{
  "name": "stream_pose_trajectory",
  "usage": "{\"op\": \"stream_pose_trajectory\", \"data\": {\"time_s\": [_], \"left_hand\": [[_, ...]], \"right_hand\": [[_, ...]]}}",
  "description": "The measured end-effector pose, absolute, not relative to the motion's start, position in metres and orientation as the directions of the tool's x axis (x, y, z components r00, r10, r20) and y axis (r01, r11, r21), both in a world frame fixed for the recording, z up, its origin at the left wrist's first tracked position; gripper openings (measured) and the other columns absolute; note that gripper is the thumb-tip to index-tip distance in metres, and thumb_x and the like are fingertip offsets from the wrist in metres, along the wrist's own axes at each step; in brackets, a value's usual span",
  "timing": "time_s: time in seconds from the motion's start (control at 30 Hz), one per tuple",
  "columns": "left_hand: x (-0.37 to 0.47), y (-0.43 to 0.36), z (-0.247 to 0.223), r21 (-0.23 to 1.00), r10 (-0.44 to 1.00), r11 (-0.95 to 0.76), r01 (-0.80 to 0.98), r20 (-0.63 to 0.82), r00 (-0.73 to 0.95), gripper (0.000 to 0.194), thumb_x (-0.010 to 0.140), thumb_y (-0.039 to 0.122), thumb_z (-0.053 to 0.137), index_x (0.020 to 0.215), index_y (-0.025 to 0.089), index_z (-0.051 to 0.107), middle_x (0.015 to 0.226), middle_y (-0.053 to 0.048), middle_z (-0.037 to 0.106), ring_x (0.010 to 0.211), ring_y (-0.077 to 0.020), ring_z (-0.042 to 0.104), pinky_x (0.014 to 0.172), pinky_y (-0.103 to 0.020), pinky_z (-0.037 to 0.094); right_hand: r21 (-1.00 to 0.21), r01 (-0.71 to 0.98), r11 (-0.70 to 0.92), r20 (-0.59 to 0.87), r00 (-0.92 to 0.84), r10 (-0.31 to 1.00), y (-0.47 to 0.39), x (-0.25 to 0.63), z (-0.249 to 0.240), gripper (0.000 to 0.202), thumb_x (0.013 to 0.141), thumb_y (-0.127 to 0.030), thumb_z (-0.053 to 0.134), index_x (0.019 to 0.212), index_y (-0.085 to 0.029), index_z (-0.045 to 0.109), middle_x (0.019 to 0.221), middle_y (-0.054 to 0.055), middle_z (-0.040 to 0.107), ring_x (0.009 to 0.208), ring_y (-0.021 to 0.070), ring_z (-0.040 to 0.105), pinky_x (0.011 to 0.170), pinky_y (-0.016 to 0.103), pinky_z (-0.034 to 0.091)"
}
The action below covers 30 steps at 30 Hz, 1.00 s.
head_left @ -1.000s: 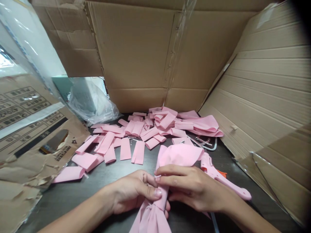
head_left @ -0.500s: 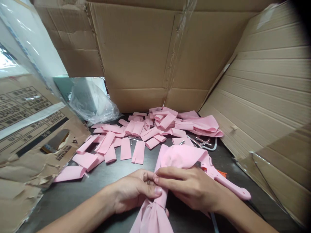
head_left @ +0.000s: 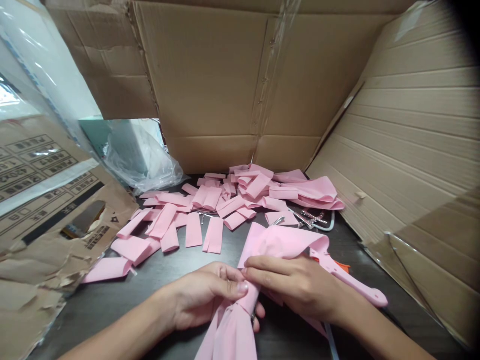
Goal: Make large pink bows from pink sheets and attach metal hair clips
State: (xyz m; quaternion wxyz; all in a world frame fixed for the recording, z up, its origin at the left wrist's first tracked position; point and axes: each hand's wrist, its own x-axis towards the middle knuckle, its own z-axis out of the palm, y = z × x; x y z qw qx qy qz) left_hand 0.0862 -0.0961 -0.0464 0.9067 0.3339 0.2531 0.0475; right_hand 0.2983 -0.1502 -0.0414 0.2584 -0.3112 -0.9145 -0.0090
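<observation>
A pink fabric bow (head_left: pixel 236 325), gathered at its middle by a narrow folded band, lies between my hands, its pleated tail toward me. My left hand (head_left: pixel 204 295) is closed on the band, the thumb on top and fingertips showing beyond its right side. Beside those fingertips shows a small dark bit that I cannot make out. My right hand (head_left: pixel 300 285) holds the bow's upper part, fingers bent over the fabric near my left fingertips. Partly behind my right hand lies a pink-handled tool (head_left: pixel 360 285) with an orange part; its kind is unclear.
Many folded pink fabric strips (head_left: pixel 165 220) are heaped across the dark table (head_left: pixel 146 295). Larger pink pieces (head_left: pixel 315 192) and metal clips (head_left: pixel 313 218) lie at the back right. Cardboard walls (head_left: pixel 210 75) enclose the back and sides. A clear plastic bag (head_left: pixel 146 160) sits back left.
The bow's gathered middle has tilted, with its lower tail shifting slightly left. More of my left fingertips shows below the band. My right hand has moved only slightly.
</observation>
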Motion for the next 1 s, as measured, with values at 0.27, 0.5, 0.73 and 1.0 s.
{"op": "stream_pose_trajectory", "data": {"time_s": [0.27, 0.5, 0.73, 1.0], "left_hand": [[0.0885, -0.0965, -0.0485, 0.625, 0.197, 0.775, 0.093, -0.379, 0.904, 0.03, 0.073, 0.028, 0.073, 0.085, 0.001, 0.07, 0.086, -0.018, 0.07, 0.076, -0.0207, 0.069, 0.079, -0.029, 0.052], [0.086, -0.0957, -0.0516, 0.601, 0.159, 0.793, 0.095, -0.356, 0.921, 0.031, 0.078, 0.031, 0.067, 0.09, 0.002, 0.069, 0.081, -0.017, 0.071, 0.068, -0.0233, 0.07, 0.068, -0.03, 0.053], [0.0856, -0.0958, -0.052, 0.586, 0.166, 0.805, 0.091, -0.369, 0.915, 0.037, 0.071, 0.035, 0.075, 0.088, 0.002, 0.069, 0.078, -0.016, 0.072, 0.066, -0.0221, 0.071, 0.065, -0.028, 0.055], [0.0851, -0.0949, -0.0485, 0.604, 0.109, 0.78, 0.162, -0.387, 0.916, 0.045, 0.059, 0.043, 0.083, 0.079, 0.005, 0.071, 0.067, -0.014, 0.071, 0.054, -0.0223, 0.068, 0.047, -0.025, 0.05]], "right_hand": [[-0.146, 0.612, 0.777, 0.428, -0.669, 0.607, -0.152, 0.2969, -0.0368, 0.033, 0.093, -0.011, 0.042, 0.121, -0.017, 0.058, 0.116, 0.01, 0.066, 0.097, 0.0156, 0.067, 0.076, 0.023, 0.057], [-0.126, 0.6, 0.79, 0.496, -0.652, 0.574, -0.1501, 0.298, -0.0403, 0.032, 0.094, -0.009, 0.041, 0.12, -0.015, 0.058, 0.113, 0.01, 0.068, 0.095, 0.0146, 0.068, 0.076, 0.023, 0.058], [-0.149, 0.551, 0.821, 0.541, -0.65, 0.534, -0.1468, 0.3001, -0.04, 0.029, 0.094, -0.005, 0.041, 0.117, -0.011, 0.058, 0.106, 0.01, 0.069, 0.085, 0.0123, 0.068, 0.066, 0.019, 0.056], [-0.2, 0.505, 0.84, 0.551, -0.651, 0.523, -0.1509, 0.2987, -0.0383, 0.025, 0.095, -0.007, 0.043, 0.114, -0.01, 0.06, 0.103, 0.01, 0.068, 0.087, 0.0121, 0.067, 0.07, 0.019, 0.054]]}}
